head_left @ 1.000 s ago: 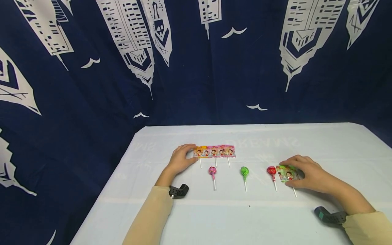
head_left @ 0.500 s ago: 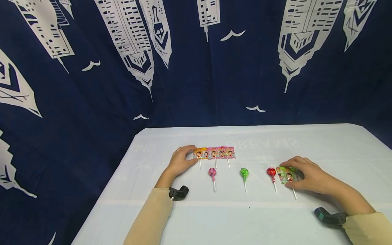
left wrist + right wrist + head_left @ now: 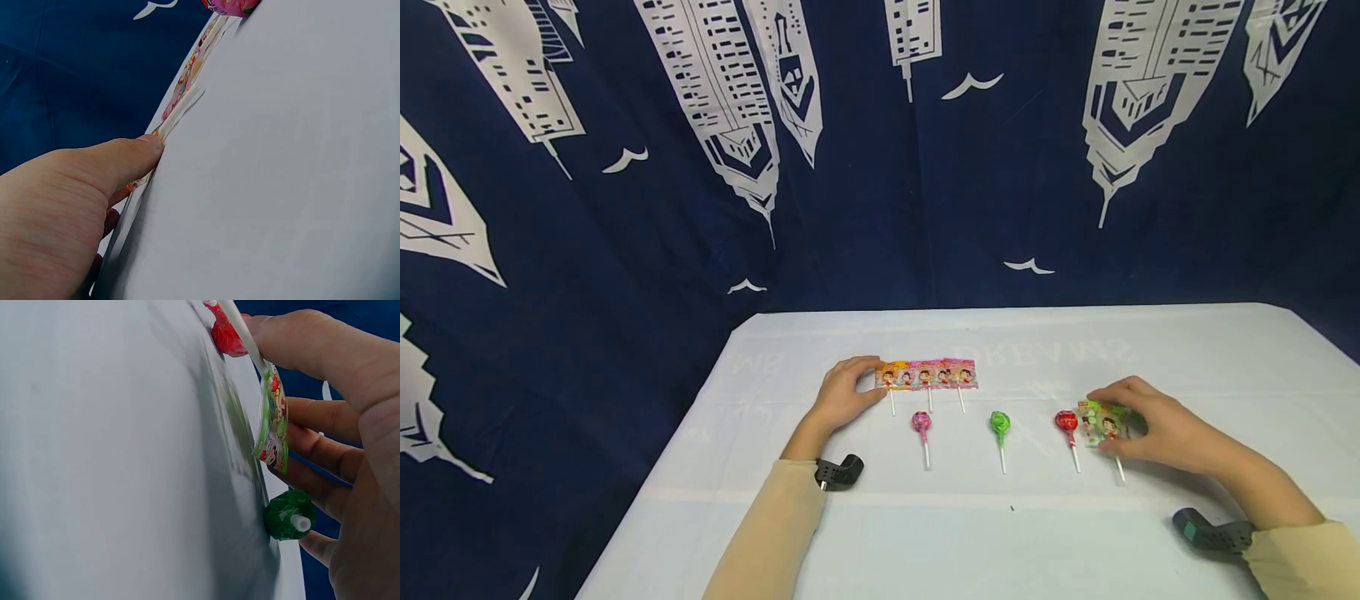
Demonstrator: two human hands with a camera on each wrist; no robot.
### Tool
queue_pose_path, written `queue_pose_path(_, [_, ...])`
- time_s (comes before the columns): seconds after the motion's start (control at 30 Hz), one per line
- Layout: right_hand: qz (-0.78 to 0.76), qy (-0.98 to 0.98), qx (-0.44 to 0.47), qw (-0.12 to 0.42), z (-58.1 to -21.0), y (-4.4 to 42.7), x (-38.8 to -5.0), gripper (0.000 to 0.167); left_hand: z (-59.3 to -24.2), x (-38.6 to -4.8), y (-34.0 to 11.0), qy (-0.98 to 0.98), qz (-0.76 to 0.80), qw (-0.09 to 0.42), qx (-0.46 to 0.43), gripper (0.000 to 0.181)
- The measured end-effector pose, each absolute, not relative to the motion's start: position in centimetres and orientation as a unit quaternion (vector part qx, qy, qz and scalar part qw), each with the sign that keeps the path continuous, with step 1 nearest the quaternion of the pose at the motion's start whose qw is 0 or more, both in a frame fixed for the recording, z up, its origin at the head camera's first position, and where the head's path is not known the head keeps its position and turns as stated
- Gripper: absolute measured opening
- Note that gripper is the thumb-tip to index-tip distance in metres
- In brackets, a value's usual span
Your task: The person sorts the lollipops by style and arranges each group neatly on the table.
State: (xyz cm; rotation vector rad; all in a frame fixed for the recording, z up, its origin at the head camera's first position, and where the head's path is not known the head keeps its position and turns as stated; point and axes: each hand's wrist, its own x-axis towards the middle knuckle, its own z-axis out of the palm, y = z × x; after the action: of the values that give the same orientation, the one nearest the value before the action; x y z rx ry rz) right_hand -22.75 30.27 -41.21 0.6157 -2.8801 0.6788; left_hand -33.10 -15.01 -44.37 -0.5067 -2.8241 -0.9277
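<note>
evidently, the left hand point(image 3: 847, 393) has its thumb and fingers pinched round the left end of a flat orange plastic-wrapped lollipop point(image 3: 891, 374) with a white stick. just right of that hand, two flat pink plastic-wrapped lollipops point(image 3: 924, 375) carry on the row, their wrappers meeting edge to edge and their sticks pointing toward the person.

the right hand point(image 3: 1168, 427) holds a flat green plastic-wrapped lollipop point(image 3: 1103, 423) between thumb and fingers, and in the right wrist view the wrapper stands tilted. a round red foil-wrapped lollipop point(image 3: 1066, 421) lies just left of this hand's fingertips. a small green ball with a white stick end point(image 3: 282, 511) sits by its lower fingers in that same view; whether they touch it i cannot tell.

between the hands, a round green foil-wrapped lollipop point(image 3: 1000, 422) lies well apart from both, while a round pink foil-wrapped lollipop point(image 3: 921, 422) rests nearer the left hand, to its right. all this is on a white cloth-covered surface point(image 3: 970, 546).
</note>
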Motion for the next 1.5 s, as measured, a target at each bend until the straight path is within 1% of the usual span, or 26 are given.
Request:
queue_pose_path(0.2, [0.206, -0.952, 0.211, 0.085, -40.9, 30.2, -22.6, 0.064, -44.5, -33.2, -14.9, -0.934, -0.307, 0.065, -0.171, 0.049])
queue_pose_path(0.43, [0.243, -0.943, 0.218, 0.069, -40.2, 29.9, -22.7, 0.065, -44.4, -33.1, -15.0, -0.935, -0.304, 0.063, -0.17, 0.049])
queue_pose_path(0.73, [0.229, -0.95, 0.205, 0.05, -38.5, 29.3, -23.2, 0.068, -44.2, -33.0, -15.0, -0.938, -0.3, 0.058, -0.165, 0.05])
queue_pose_path(1.2, [0.222, -0.946, 0.226, 0.072, -36.7, 27.6, -24.8, 0.065, -44.5, -33.2, -15.0, -0.935, -0.307, 0.063, -0.165, 0.05])
queue_pose_path(1.5, [0.224, -0.945, 0.233, 0.058, -35.8, 25.8, -26.3, 0.064, -44.4, -33.1, -15.0, -0.936, -0.306, 0.061, -0.165, 0.05])
